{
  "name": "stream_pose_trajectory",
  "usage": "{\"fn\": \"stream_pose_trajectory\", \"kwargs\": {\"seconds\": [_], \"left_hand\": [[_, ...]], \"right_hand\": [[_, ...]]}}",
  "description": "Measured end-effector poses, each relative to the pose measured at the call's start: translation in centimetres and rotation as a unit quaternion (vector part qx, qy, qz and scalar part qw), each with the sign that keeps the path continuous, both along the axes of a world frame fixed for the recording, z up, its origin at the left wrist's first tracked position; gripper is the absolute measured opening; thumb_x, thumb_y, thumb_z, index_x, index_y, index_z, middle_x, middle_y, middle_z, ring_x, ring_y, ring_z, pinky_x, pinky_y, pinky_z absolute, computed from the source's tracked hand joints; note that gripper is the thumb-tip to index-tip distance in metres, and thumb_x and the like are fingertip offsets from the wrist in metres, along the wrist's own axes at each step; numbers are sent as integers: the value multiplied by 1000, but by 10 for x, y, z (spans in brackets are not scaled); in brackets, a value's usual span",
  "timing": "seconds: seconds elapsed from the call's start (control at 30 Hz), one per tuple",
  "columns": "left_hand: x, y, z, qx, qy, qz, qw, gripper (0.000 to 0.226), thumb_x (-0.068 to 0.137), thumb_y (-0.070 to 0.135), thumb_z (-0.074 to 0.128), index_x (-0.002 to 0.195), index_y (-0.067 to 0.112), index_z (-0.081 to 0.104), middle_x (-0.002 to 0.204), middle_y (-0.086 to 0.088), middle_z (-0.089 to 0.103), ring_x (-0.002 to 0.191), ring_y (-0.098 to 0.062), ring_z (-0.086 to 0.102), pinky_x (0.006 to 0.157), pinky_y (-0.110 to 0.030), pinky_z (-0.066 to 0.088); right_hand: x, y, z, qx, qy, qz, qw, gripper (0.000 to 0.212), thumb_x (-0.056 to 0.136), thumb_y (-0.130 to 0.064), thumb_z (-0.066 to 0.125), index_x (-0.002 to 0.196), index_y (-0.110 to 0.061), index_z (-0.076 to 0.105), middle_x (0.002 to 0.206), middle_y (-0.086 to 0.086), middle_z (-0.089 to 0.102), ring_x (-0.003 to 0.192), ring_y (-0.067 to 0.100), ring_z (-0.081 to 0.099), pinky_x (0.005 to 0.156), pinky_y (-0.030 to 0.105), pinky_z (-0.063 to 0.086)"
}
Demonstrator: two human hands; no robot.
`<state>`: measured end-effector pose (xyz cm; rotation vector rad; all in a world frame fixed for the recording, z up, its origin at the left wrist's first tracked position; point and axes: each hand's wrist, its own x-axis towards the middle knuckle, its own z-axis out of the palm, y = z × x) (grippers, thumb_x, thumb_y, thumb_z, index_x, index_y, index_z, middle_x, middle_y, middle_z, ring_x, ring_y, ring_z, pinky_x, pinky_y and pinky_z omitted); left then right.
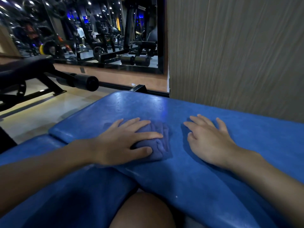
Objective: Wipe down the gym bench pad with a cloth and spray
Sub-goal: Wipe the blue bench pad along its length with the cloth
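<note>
Head view: cloth (162, 145) is pressed on bench pad (148, 104) by spread-fingered left hand (121, 142), right hand (210, 142) splayed at 3 o'clock, wiping judged partway.

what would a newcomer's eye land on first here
The glossy bright blue padded bench pad fills the lower half of the view. At its centre the left hand presses on a folded purplish-blue towelling cloth, with the right hand spread on the bare pad to its right. Up at the left, a big black-framed wall mirror reflects dark gym machines.
</note>
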<state>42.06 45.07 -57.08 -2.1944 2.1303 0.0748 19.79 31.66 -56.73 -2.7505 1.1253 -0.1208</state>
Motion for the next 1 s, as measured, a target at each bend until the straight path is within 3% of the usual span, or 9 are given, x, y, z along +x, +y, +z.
{"fn": "stream_pose_trajectory", "kwargs": {"seconds": [0.1, 0.2, 0.33, 0.47, 0.53, 0.73, 0.9, 1.0], "left_hand": [[18, -29, 0, -10, 1, 12, 1000, 60, 75, 81, 8, 134, 75, 1, 164, 13, 8, 151, -11, 2, 119, -52, 8], [42, -63, -2, -33, 32, 52, 998, 67, 72, 82, 13, 138, 72, 16, 163, 13, 15, 149, -9, 11, 119, -51, 8], [97, -126, -1, -74, 64, 120, 988, 72, 68, 86, 18, 137, 67, 30, 158, 14, 30, 147, -15, 25, 116, -58, 16], [142, -173, 6, -51, 61, 228, 970, 79, 68, 86, 16, 142, 61, 27, 159, 1, 29, 144, -35, 27, 115, -61, 18], [144, -179, 5, -42, 42, 252, 966, 73, 77, 83, 17, 145, 58, 25, 161, 2, 25, 145, -37, 23, 112, -65, 16], [99, -118, 0, -49, 20, 182, 982, 55, 93, 71, 22, 147, 57, 23, 165, 6, 16, 151, -22, 11, 117, -61, 6], [48, -21, -2, -14, -3, 74, 997, 85, 64, 93, -7, 143, 67, 7, 165, 17, 0, 152, -11, -5, 120, -55, -1], [31, 24, -3, -23, 5, 42, 999, 71, 67, 91, -10, 135, 76, 1, 163, 22, -7, 150, -8, -13, 120, -51, -5]], "right_hand": [[18, 1, 0, 16, -43, 11, 999, 51, 103, -30, 25, 153, -28, 20, 164, -8, 9, 150, 8, 0, 121, 48, -3], [29, 1, -11, 16, -8, 16, 1000, 57, 100, -51, 17, 154, -31, 15, 165, -8, 2, 150, 9, -5, 120, 50, -4], [29, -2, -16, -2, 16, 19, 1000, 60, 97, -55, 9, 154, -34, 7, 165, -9, -5, 149, 9, -11, 120, 51, -4], [29, 0, -16, -10, 18, 17, 1000, 60, 97, -54, 6, 154, -35, 3, 164, -9, -7, 149, 9, -13, 120, 51, -5], [30, 0, -17, -13, 18, 16, 1000, 61, 97, -54, 6, 154, -35, 2, 164, -8, -7, 149, 9, -12, 119, 51, -5], [29, 1, -16, -2, 14, 17, 1000, 59, 98, -52, 8, 154, -34, 5, 165, -8, -5, 150, 10, -11, 119, 51, -6], [28, 2, -13, 5, 13, 17, 1000, 59, 99, -52, 9, 155, -34, 7, 165, -8, -3, 150, 10, -9, 120, 51, -4], [28, 4, -10, 1, 29, 17, 999, 58, 100, -50, 10, 155, -32, 10, 165, -7, -1, 150, 11, -8, 119, 53, -6]]}}
